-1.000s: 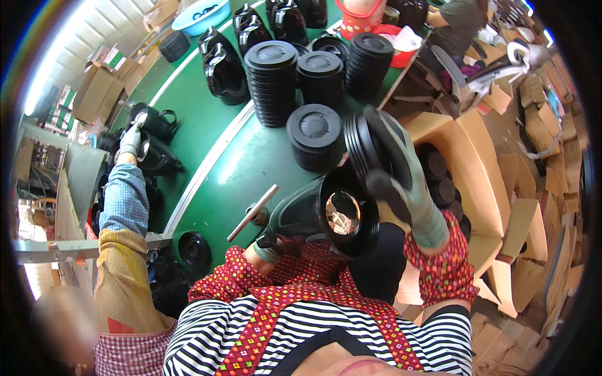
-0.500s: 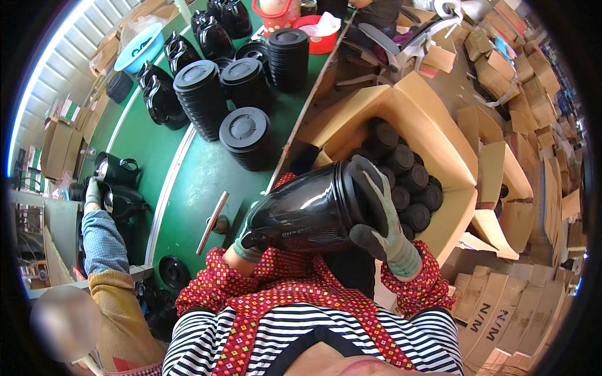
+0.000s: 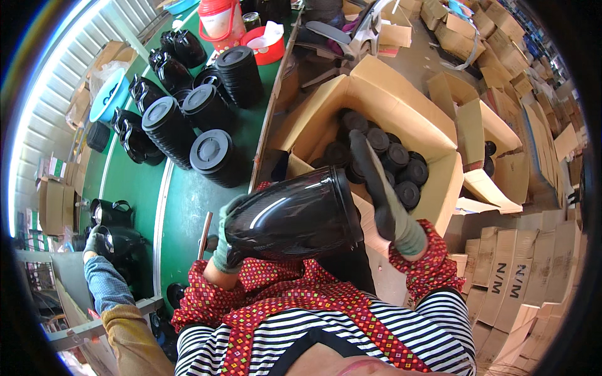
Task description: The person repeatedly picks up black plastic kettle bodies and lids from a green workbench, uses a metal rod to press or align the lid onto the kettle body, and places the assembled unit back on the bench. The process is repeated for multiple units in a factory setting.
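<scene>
Green tabletop (image 3: 182, 219) runs along the person's left, bearing stacked black discs (image 3: 213, 150). Close in, the left hand (image 3: 224, 241) clasps one end of a glossy black vessel (image 3: 295, 213), tilted across the person's front. The right hand (image 3: 387, 197), flat with fingers straight, stands just beside the other end. Farther out, an open carton (image 3: 407, 106) holds round-ended black pieces (image 3: 396, 156); a blue basin (image 3: 95, 111) holds dark rings. Half a second ago the right hand was spread against the vessel's end; now they are apart.

From my remote station, I see a pale ribbed wall (image 3: 81, 66) left of the green desk (image 3: 190, 203) and a chair (image 3: 329, 31) right of it.
</scene>
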A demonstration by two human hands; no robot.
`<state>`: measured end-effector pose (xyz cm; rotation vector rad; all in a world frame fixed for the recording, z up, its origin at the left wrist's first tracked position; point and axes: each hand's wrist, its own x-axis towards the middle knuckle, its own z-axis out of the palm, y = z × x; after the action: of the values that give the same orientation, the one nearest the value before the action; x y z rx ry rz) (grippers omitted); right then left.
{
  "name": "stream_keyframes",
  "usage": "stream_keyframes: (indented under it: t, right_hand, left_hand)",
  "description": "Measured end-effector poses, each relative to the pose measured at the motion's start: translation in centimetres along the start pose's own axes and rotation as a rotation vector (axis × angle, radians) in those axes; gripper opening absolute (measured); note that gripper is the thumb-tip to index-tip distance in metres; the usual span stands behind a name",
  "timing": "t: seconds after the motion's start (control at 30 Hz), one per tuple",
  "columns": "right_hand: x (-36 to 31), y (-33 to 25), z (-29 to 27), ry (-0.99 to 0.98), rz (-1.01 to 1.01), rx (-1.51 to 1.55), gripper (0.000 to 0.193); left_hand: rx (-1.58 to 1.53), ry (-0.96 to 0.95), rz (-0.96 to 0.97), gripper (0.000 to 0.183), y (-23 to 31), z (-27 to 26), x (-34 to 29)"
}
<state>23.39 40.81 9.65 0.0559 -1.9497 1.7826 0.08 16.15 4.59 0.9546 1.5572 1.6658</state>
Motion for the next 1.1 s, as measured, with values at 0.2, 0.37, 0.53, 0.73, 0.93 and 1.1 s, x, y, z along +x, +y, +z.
stream_keyframes:
  t: [0.2,0.37,0.53,0.73,0.93,1.1]
  right_hand:
    - [0.4,-1.2,2.2,0.253,0.65,0.538,0.093]
    - [0.1,0.6,0.5,0.17,0.595,0.692,0.095]
    - [-1.7,0.9,2.9,0.216,-0.023,0.059,0.088]
    - [-0.2,0.7,1.1,0.277,0.668,0.83,0.08]
    - [-0.7,1.2,2.9,0.201,-0.107,0.225,0.078]
    - [-4.6,10.2,1.5,0.265,0.557,0.715,0.059]
  left_hand:
    - [0.596,0.213,0.507,0.045,5.9,3.4,0.2]
    - [0.655,0.108,0.405,0.055,8.1,2.9,0.9]
    - [-0.256,0.055,-0.089,0.056,2.7,2.3,0.2]
    - [0.352,0.147,0.129,0.05,6.4,2.6,1.1]
    - [-0.458,-0.03,-0.221,0.069,-1.2,0.7,0.5]
    - [1.06,-0.262,0.733,0.037,10.5,2.8,4.1]
